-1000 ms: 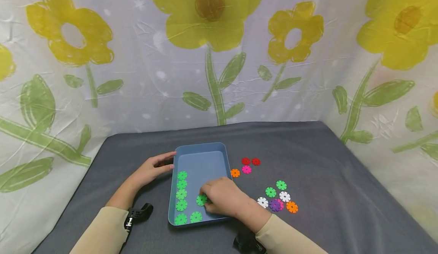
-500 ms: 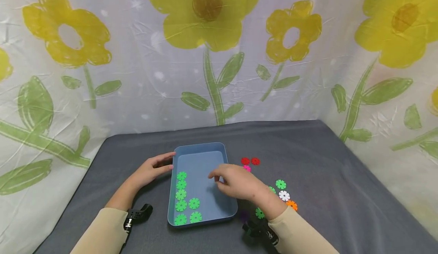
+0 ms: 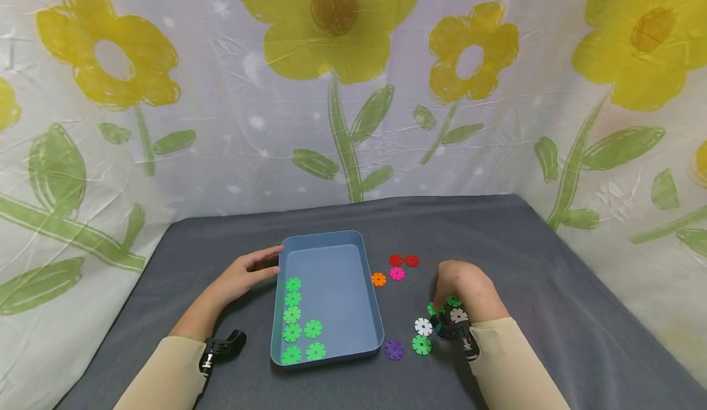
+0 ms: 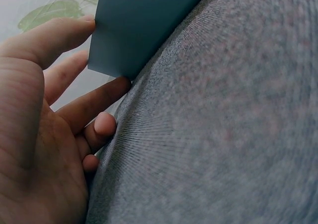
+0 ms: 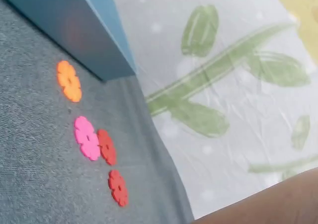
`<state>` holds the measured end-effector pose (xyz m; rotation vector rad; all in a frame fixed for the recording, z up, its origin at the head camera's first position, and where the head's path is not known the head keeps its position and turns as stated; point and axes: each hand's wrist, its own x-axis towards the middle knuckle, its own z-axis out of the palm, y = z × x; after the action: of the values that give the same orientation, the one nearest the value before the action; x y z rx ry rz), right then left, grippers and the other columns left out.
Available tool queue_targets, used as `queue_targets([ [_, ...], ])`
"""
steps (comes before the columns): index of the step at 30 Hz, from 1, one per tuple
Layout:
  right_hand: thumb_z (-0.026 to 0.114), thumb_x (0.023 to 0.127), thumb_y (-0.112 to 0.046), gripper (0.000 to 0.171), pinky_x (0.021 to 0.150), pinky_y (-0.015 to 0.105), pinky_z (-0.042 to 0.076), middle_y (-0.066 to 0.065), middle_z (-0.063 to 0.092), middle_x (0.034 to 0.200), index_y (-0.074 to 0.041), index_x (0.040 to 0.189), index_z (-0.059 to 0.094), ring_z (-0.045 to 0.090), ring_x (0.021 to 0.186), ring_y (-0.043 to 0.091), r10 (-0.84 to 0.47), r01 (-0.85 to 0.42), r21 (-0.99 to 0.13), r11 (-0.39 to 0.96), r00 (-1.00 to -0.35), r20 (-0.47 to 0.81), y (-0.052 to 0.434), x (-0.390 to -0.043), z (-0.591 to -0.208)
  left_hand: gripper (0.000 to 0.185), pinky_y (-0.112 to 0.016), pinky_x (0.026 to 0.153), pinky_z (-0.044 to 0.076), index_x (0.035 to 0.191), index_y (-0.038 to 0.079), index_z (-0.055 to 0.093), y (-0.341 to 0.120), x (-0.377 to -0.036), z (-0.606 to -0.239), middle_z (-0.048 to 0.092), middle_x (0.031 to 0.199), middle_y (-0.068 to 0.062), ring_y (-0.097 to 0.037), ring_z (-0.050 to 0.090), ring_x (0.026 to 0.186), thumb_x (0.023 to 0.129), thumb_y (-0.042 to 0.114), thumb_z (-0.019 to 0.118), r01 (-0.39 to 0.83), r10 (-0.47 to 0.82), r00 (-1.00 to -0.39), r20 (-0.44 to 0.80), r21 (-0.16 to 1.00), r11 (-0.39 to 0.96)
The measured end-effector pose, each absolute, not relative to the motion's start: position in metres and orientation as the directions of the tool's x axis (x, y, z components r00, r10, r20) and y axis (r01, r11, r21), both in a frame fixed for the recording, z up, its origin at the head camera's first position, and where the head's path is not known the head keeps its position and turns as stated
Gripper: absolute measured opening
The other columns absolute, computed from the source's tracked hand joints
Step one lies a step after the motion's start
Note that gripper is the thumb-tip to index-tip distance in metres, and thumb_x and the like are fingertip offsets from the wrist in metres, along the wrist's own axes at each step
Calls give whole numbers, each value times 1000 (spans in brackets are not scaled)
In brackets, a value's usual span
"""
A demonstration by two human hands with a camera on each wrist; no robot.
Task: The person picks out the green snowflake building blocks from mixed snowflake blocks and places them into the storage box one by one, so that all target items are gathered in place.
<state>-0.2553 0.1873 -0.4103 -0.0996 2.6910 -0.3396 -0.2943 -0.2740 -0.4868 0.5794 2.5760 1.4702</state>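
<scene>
Right hand (image 3: 463, 287) right of blue tray (image 3: 361, 247), fingers curled over green disc (image 3: 454, 301) on surface; I couldn't tell if pinched. Disc judged light, stiff, thin; take by rim. Left hand (image 3: 243, 275) steadied tray, fingers straight.

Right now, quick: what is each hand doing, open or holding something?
Left hand: open, fingers resting against the blue tray.
Right hand: down over the green discs; grip cannot be told.
</scene>
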Motion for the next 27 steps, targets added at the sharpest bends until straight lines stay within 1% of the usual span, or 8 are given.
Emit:
queue_targets([
  [3,92,73,-13,28,59,34,47,5,59,70,-1,74,67,54,61,20,-145,-46,-269,962,-921,-362,185,-260,-417,61,-46,101,46,156,11,46,-274,-295,-487,46,155,-19,-39,46,138,102,31,67,265,384,-920,81,850,455],
  [6,89,79,-14,33,54,29,38,1,51,61,-7,64,61,47,55,15,-174,-92,-304,948,-951,-255,180,-265,-422,61,-50,102,46,156,11,46,-274,-295,-487,46,154,-20,-40,46,138,103,31,67,267,386,-919,84,851,452],
  [9,86,84,-16,31,57,31,39,1,52,66,-7,71,60,47,59,16,-190,-124,-347,930,-968,-162,177,-268,-421,61,-53,102,45,156,11,46,-274,-295,-487,46,154,-20,-40,46,137,103,31,66,267,384,-919,84,851,452],
  [13,92,78,-17,29,64,36,45,4,57,76,-4,81,66,50,67,20,-166,-100,-289,952,-963,-214,181,-266,-415,61,-53,102,45,156,10,45,-274,-294,-487,45,154,-21,-41,45,138,103,30,66,264,387,-918,81,854,449],
  [15,95,71,-15,30,63,35,45,4,57,74,-4,78,68,49,66,20,-153,-87,-246,965,-953,-262,184,-264,-414,61,-52,102,45,156,10,45,-274,-294,-487,45,154,-21,-41,46,138,103,30,66,261,387,-919,77,854,450],
  [18,87,73,-7,28,56,31,39,1,51,65,-8,63,62,42,59,17,-154,-84,-237,968,-943,-294,187,-264,-416,61,-52,101,45,156,12,46,-274,-295,-488,46,154,-21,-41,46,137,103,31,67,257,382,-921,73,851,458],
  [22,71,72,-1,30,52,29,31,-2,41,60,-14,56,49,35,54,14,-185,-105,-271,957,-939,-290,190,-266,-420,60,-55,102,44,156,13,46,-274,-295,-488,47,153,-20,-40,46,138,102,32,67,258,377,-924,72,845,469],
  [27,74,72,-5,23,55,31,36,0,46,63,-11,58,57,38,57,17,-162,-94,-237,967,-945,-284,189,-264,-417,60,-56,102,44,156,12,46,-273,-295,-488,47,154,-20,-40,46,138,103,30,67,260,375,-924,73,839,478],
])
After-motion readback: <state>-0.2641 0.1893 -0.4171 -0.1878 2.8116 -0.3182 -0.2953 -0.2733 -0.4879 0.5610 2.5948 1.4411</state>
